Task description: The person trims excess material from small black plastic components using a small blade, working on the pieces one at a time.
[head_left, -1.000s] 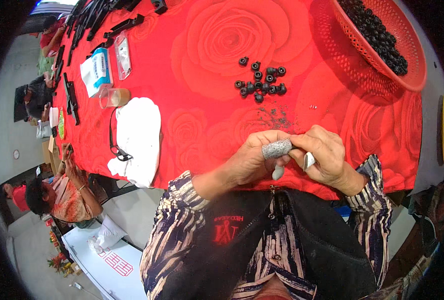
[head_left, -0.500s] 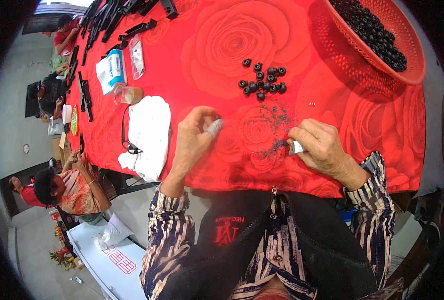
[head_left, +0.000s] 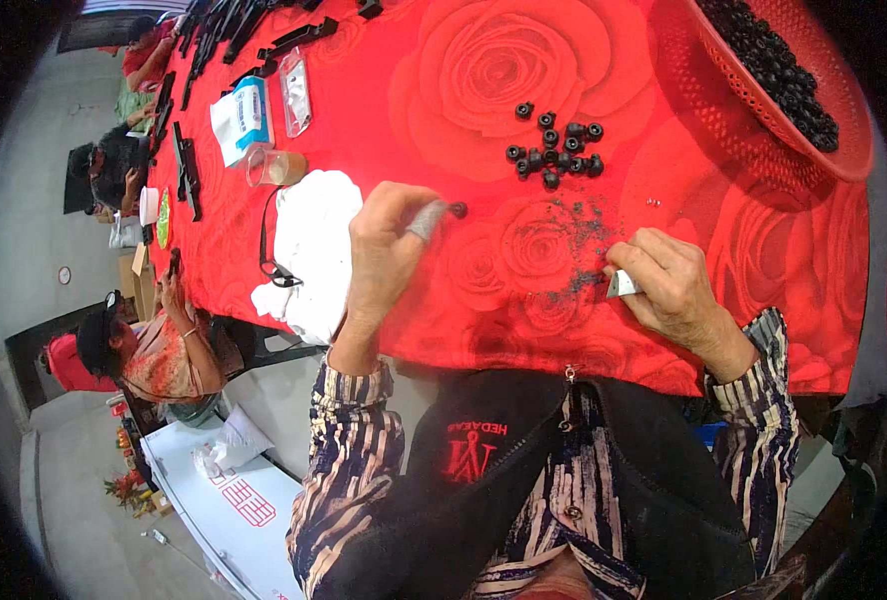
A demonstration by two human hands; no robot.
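My left hand [head_left: 389,245], a grey wrap around its thumb, is closed in a pinch over the red cloth. A small round black part [head_left: 458,210] shows at its fingertips. My right hand [head_left: 669,290] is curled round a short silvery-white tool [head_left: 622,284]; only one end of it shows, the rest is hidden by the fingers. Black shavings [head_left: 586,240] lie scattered on the cloth just left of that hand. Beyond them sits a loose cluster of similar black parts [head_left: 554,150].
A red plastic basket [head_left: 854,160] full of black parts stands at the far right. Along the left are a white cloth [head_left: 314,250], a cup [head_left: 276,166], a tissue pack [head_left: 244,120], a clear case [head_left: 296,90] and long black pieces [head_left: 186,170]. Several people sit along the left side.
The view has shifted, so the table's things appear further right. My left hand has moved up and away from the shavings; the black part now shows more plainly at its fingertips. My right hand keeps its grip.
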